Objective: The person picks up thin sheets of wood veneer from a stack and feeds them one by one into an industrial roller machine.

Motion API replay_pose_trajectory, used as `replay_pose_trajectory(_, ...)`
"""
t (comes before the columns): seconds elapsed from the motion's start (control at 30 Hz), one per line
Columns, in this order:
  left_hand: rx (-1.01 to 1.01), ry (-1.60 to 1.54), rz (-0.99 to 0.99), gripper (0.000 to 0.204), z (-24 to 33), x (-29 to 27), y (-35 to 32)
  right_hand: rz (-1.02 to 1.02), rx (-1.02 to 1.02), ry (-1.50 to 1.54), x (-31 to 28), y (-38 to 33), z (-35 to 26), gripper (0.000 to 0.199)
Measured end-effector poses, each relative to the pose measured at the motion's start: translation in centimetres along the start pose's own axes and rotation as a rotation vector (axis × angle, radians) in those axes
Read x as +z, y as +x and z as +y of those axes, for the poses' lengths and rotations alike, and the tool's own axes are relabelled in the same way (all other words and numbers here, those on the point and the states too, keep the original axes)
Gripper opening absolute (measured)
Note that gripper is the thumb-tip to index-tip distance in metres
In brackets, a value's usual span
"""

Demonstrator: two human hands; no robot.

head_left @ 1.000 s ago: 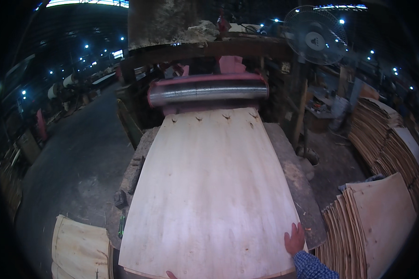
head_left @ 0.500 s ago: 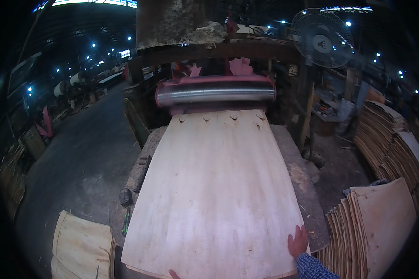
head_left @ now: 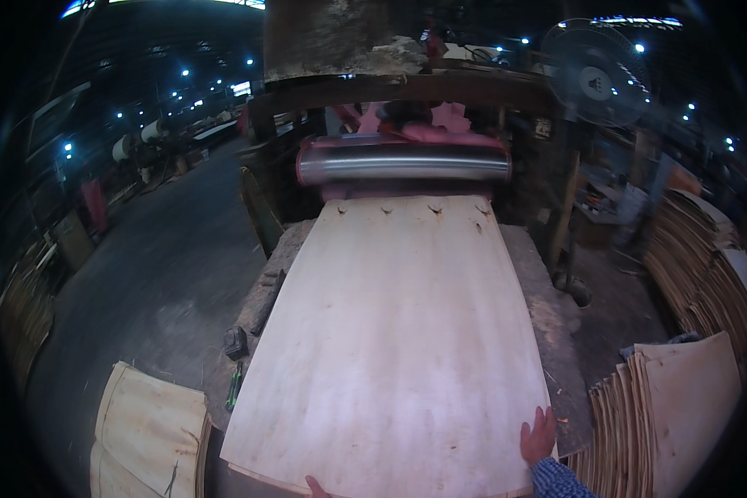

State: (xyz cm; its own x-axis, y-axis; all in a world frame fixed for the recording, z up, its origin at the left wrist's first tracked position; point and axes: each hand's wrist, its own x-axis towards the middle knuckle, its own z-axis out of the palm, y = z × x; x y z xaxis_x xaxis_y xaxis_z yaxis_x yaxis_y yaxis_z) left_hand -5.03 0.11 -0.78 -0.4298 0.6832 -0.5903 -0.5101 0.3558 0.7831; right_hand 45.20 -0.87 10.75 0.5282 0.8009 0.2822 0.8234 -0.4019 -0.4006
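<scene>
Down at the lower edge, the right hand (head_left: 539,433) lies flat with fingers (head_left: 548,417) spread open on the near right corner of the large pale thin wooden veneer sheet (head_left: 398,340), gripping nothing. Only a fingertip of the left hand (head_left: 315,485) shows at the sheet's near edge, so I cannot tell whether it is open or closed. The sheet lies lengthwise on the rough grey surface (head_left: 548,324), its far end reaching just under the long shiny metal roller (head_left: 402,163) of the dark machine. Stacks of curved veneer sheets (head_left: 681,407) stand to the right; another pale sheet pile (head_left: 149,427) lies on the floor at the left. A round fan (head_left: 596,70) stands beyond.
</scene>
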Motion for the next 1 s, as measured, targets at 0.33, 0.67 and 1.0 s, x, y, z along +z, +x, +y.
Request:
replay_pose_trajectory(0.33, -0.001, -0.099, -0.030, 0.080, -0.4, -0.4, 0.3, -0.012, -0.029, 0.000, 0.2, 0.2, 0.1, 0.060)
replay_pose_trajectory(0.67, 0.034, -0.032, 0.017, 0.080, 0.6, 0.3, -1.2, -0.009, -0.028, -0.014, 0.1, 0.2, 0.0, 0.062)
replay_pose_trajectory(1.0, 0.099, 0.004, 0.128, 0.079, -3.1, -2.5, 2.6, 0.023, -0.044, -0.010, 0.6, 0.0, 0.4, 0.062)
